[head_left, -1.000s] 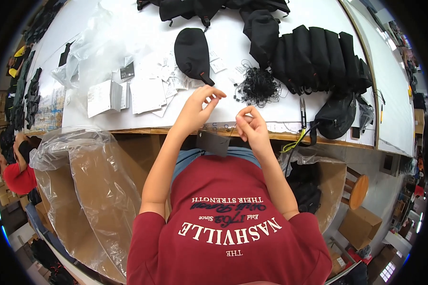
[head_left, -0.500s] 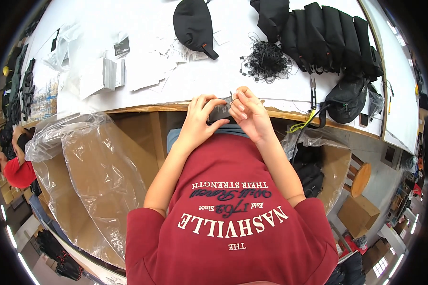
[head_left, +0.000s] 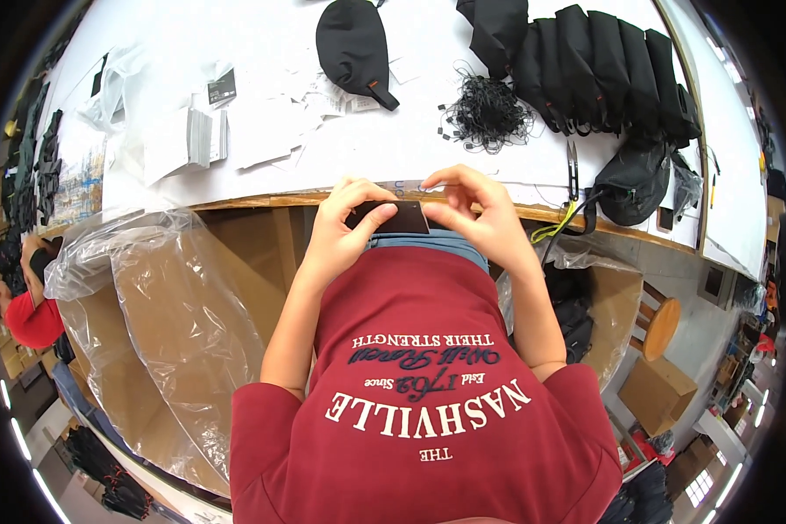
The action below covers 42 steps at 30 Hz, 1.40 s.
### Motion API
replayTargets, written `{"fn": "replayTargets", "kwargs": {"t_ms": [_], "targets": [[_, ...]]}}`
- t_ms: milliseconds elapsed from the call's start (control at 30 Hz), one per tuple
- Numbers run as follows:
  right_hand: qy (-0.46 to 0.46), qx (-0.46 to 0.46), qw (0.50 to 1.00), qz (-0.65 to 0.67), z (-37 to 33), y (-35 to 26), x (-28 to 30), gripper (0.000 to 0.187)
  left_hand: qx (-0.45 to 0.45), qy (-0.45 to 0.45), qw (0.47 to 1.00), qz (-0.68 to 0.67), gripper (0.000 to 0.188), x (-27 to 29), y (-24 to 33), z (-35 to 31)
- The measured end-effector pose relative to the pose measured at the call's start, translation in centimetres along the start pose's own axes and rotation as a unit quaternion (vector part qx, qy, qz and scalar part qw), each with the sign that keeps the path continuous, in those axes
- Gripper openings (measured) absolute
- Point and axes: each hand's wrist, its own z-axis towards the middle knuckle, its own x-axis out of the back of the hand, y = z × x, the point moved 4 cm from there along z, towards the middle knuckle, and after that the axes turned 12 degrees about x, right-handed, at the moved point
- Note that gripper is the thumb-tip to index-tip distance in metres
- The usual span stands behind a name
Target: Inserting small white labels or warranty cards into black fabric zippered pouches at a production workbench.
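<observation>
In front of my waist, just below the table's front edge, my left hand (head_left: 348, 220) holds a small black card (head_left: 408, 218), apparently a hang tag. The thumb lies over its face, with the fingers curled behind. At the card's right end is my right hand (head_left: 485, 214), its thumb tip at the card's edge. The index finger stretches leftward above the thumb, with a visible gap between them. Any cord between these fingers is too fine to make out. Beyond my right hand, a tangled heap of black string loops (head_left: 489, 113) lies on the white table (head_left: 358, 148).
A black pouch (head_left: 354, 48) lies at the far middle, beside loose papers and stacked white cards (head_left: 205, 140). Several black pouches (head_left: 585, 65) stand in a row at far right. Nippers (head_left: 572, 170) lie near the edge. Plastic-lined cartons (head_left: 175, 297) flank me below.
The tag has turned so its black face shows. My right hand has moved slightly right and opened from a pinch; my left thumb has come over the tag.
</observation>
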Motion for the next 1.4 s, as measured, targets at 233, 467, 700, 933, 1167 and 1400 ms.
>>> {"fn": "replayTargets", "kwargs": {"t_ms": [233,467,700,933,1167,1400], "targets": [[0.032,0.049,0.994,-0.094,-0.2,-0.9,-1.2,0.010,-0.036,0.111,0.993,0.012,0.012,0.0,2.1,0.1],[0.023,0.062,0.985,-0.160,-0.1,-1.8,-1.3,0.013,-0.139,0.134,0.973,0.129,0.014,-0.5,3.0,0.2],[0.091,0.027,0.989,-0.116,-0.5,-1.2,-0.9,0.017,-0.195,0.159,0.956,0.149,0.011,-0.7,3.0,0.1],[0.076,-0.010,0.979,-0.190,-0.4,-1.7,0.0,0.016,-0.209,0.202,0.947,0.136,0.012,-0.5,3.5,0.6],[0.131,0.003,0.987,-0.095,-0.4,-2.3,1.3,0.014,-0.172,0.166,0.968,0.070,0.011,-0.2,4.6,0.8],[0.106,0.040,0.993,-0.029,-0.1,-2.0,-0.2,0.010,-0.149,0.109,0.983,0.012,0.008,-1.1,5.5,2.2]]}}
